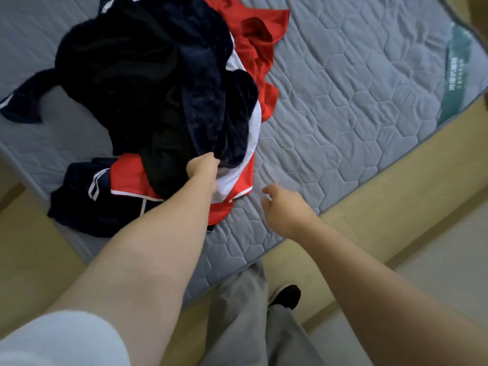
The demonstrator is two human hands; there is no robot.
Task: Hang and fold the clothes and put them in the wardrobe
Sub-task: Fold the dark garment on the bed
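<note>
So the clothes pile [148,83] was dumped on the grey quilted mattress [356,101], toward its left side, all tangled up. Mostly dark stuff on top, with a red shirt [253,40] sticking out at the far side and a red and white jersey [237,180] squashed flat underneath at the near edge. A pair of navy shorts with white stripes [79,199] lay at the near-left corner of the heap, partly under the jersey.

The person's left hand [203,169] was stretched out to the near edge of the pile, fingers curled into the hem of a dark navy garment [206,107] and gripping it. The right hand [286,207] hovered just above the bare mattress to the right of the pile, fingers loosely curled with nothing in them, not touching any cloth.

A pale wooden bed frame [383,180] ran along the mattress edge. Down below you could see grey trousers [250,326] and one black shoe [286,294] on the floor.
</note>
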